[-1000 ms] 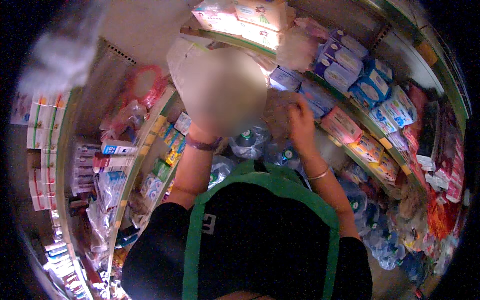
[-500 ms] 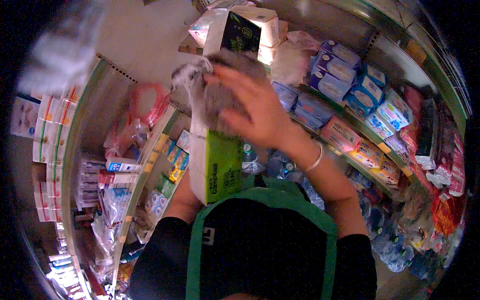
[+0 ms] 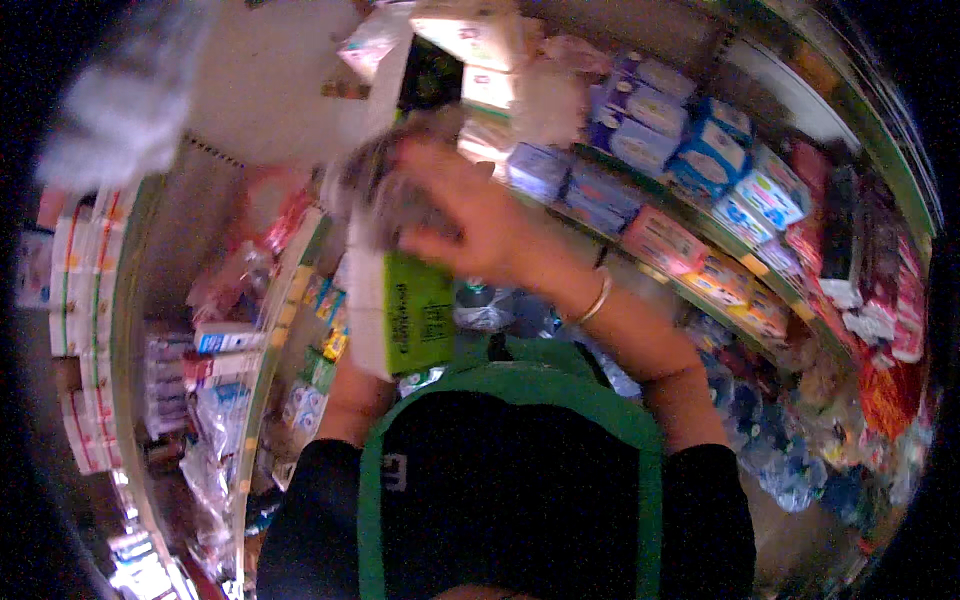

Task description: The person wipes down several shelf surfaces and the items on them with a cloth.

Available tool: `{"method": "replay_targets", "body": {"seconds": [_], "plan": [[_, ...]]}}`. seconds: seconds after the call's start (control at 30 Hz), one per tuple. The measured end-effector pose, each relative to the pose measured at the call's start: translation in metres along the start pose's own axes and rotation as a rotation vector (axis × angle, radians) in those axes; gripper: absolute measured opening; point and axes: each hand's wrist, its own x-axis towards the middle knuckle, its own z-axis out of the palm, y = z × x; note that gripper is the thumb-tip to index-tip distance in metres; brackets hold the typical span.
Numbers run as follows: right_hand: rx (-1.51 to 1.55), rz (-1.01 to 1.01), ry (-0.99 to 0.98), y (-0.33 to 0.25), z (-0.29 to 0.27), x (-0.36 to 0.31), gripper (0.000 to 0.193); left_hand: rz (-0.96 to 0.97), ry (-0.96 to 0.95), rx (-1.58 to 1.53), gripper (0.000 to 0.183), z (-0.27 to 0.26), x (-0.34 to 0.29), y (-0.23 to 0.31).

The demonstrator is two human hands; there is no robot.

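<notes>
In front of my chest stands a long, soft-looking pack [image 3: 418,315], green at its near end, black at its far end, with a white side. My right hand [image 3: 478,210], wearing a bangle, grips a grey cloth [image 3: 362,185] against the middle of the pack. Motion blurs both hand and cloth. My left forearm [image 3: 358,398] reaches up behind the pack's near end. The pack hides my left hand, so its fingers do not show.
Shelves on the right carry purple packs [image 3: 645,135], blue packs [image 3: 708,150] and a pink pack [image 3: 662,238]. Left shelves hold stacked white boxes [image 3: 80,275] and small cartons [image 3: 225,352]. White packs [image 3: 475,35] are piled ahead. Wrapped bottles [image 3: 775,450] stand low on the right.
The pack, cloth and right hand have shifted left in the picture. The cloth has moved slightly toward me along the pack. The shelves at the right appear a little further left.
</notes>
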Motion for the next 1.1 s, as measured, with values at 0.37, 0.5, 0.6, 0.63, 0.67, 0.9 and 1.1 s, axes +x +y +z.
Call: {"method": "replay_targets", "body": {"seconds": [0.37, 0.5, 0.6, 0.63, 0.67, 0.9, 1.1], "plan": [[0.543, 0.163, -0.005, -0.023, -0.026, -0.117, 0.035, 0.061, 0.007, 0.039, 0.062, 0.013, 0.031, -0.007], [0.392, 0.572, -0.128, -0.017, -0.040, -0.169, 0.045, 0.081, -0.011, 0.040, 0.062, 0.031, 0.056, -0.019], [0.475, 0.832, 0.385, -0.030, -0.053, -0.171, 0.068, 0.087, -0.019, 0.050, 0.061, 0.056, 0.068, -0.031], [0.455, 0.822, 0.374, -0.034, -0.069, -0.165, 0.090, 0.082, -0.030, 0.055, 0.061, 0.068, 0.074, -0.038], [0.452, 0.817, 0.383, -0.035, -0.078, -0.160, 0.090, 0.057, -0.046, 0.066, 0.061, 0.083, 0.081, -0.050], [0.180, 0.762, 0.484, -0.019, -0.109, -0.158, 0.084, -0.371, -0.248, 0.171, 0.060, 0.164, 0.115, -0.112], [0.017, 0.802, 0.559, 0.031, -0.122, -0.154, 0.067, -0.473, -0.195, 0.300, 0.050, 0.165, 0.180, -0.167]]}}
